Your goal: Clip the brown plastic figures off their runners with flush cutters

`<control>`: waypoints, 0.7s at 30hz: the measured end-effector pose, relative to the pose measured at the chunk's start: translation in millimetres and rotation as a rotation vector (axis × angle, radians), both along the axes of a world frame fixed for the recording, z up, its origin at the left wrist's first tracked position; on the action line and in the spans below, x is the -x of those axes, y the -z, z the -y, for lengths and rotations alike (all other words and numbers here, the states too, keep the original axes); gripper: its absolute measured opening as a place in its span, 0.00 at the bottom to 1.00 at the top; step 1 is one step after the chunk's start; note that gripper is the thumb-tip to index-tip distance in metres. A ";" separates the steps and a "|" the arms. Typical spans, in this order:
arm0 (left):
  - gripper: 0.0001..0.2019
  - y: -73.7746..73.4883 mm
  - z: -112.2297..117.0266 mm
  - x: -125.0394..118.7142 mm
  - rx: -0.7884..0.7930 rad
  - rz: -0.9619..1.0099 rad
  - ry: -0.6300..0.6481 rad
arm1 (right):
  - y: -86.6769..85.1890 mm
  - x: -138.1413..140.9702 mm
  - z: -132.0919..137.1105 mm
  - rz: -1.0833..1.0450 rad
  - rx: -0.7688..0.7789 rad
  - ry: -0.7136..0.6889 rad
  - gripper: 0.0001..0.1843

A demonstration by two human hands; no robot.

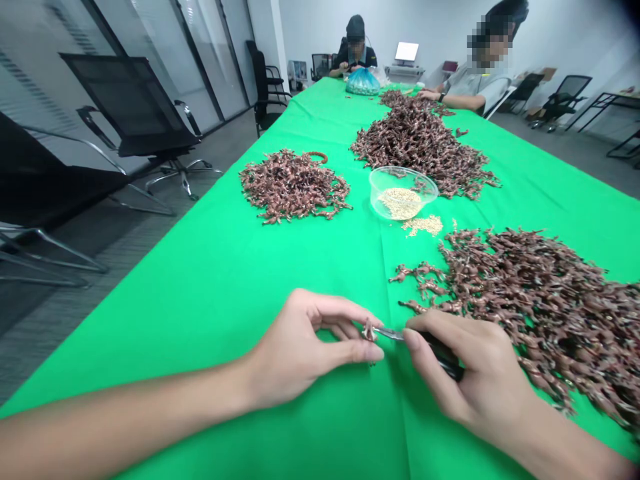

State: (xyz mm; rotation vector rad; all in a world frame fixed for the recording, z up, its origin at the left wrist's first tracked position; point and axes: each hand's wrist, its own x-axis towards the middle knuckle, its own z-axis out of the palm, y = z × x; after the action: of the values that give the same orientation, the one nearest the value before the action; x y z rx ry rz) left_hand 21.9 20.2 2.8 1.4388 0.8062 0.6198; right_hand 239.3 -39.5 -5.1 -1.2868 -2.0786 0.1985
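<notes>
Left hand [300, 347] pinches tiny coppery-brown figurine [369, 331]; right hand [475, 380] holds metal-tipped tool [400, 335].

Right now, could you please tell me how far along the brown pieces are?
Possibly done: the separate small pile on the left. In hand: the left hand pinches one brown piece, the right hand holds tweezers to it. Left, seemingly: the large pile beside the right hand.

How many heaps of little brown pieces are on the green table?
3. A left heap, a far heap behind the clear bowl, and a near heap beside the right hand. More may lie behind the far one.
</notes>
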 end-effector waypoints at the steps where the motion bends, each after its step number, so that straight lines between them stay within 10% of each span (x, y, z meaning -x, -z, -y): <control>1: 0.13 0.0 1.4 0.2 -0.061 -0.006 -0.023 | -1.8 1.4 0.7 -0.011 0.039 0.014 0.12; 9: 0.09 -0.6 7.4 2.2 -0.458 -0.032 -0.125 | -13.9 5.2 3.2 -0.252 0.517 0.044 0.24; 15: 0.14 -1.8 -1.4 2.3 0.037 0.061 -0.088 | -9.7 -1.9 -0.1 0.039 -0.096 0.040 0.05; 21: 0.10 -5.3 -3.0 3.4 0.408 0.264 0.014 | -6.9 -8.3 1.0 0.298 -0.491 0.039 0.17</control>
State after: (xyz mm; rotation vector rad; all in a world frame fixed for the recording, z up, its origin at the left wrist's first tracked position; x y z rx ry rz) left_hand 18.5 23.2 8.1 0.9677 0.6661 0.5807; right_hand 247.6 -40.5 1.8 -1.0956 -2.1564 -0.5216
